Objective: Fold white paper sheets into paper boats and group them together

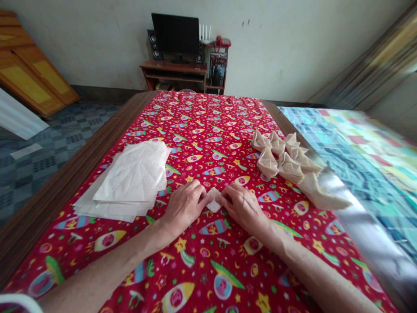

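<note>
Between my two hands lies a small folded paper piece (214, 201), pale and diamond-shaped, flat on the red patterned cloth (208, 269). My left hand (189, 199) grips its left corner with thumb and curled fingers. At the opposite corner, my right hand (243, 202) pinches the paper in the same way. To the left of my hands is a loose stack of thin off-white paper sheets (130, 174), the top one creased. Several folded paper boats (289, 167) stand in a cluster on the right side of the cloth.
The cloth covers a brown wooden table (107, 132). Beyond its far end stands a desk (174, 67) with a monitor (176, 34) and a red telephone (223, 42). A bed with a patchwork cover (355, 143) is on the right, an orange cabinet (34, 65) far left.
</note>
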The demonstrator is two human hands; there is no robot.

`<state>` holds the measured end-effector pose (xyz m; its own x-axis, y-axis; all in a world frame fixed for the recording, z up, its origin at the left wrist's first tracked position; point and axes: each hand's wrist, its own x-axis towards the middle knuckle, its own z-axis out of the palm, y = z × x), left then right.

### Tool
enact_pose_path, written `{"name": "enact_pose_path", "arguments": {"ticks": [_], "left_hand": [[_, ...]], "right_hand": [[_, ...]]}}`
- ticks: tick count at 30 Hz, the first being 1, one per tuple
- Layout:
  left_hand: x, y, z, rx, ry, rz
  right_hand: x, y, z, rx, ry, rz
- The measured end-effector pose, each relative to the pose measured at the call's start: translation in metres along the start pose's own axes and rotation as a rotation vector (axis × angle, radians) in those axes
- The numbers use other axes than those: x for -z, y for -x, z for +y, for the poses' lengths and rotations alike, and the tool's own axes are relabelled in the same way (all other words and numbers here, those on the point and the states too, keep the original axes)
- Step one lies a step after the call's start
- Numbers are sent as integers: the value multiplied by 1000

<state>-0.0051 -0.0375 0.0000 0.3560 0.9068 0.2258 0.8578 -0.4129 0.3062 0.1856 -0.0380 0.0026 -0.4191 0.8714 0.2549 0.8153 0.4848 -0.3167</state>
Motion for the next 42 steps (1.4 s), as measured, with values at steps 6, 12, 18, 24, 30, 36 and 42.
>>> {"name": "enact_pose_path", "arguments": {"ticks": [6,12,18,24,30,36,42], "left_hand": [[3,0,-3,32,47,-10],[1,-3,-3,32,27,-14],[3,1,-7,25,57,50],[4,11,-13,-31,120,96],[-1,10,-3,-71,135,95],[-5,6,4,-67,227,163],[17,-7,4,-205,9,289]], "right_hand": [[3,2,6,-15,-34,-47],[2,0,2,-19,46,-34],[2,1,5,22,8,-15],[-1,7,11,9,-213,55],[-8,10,2,-56,-342,125],[-11,11,-1,-56,-303,114],[-1,9,-7,-67,-294,12]]}}
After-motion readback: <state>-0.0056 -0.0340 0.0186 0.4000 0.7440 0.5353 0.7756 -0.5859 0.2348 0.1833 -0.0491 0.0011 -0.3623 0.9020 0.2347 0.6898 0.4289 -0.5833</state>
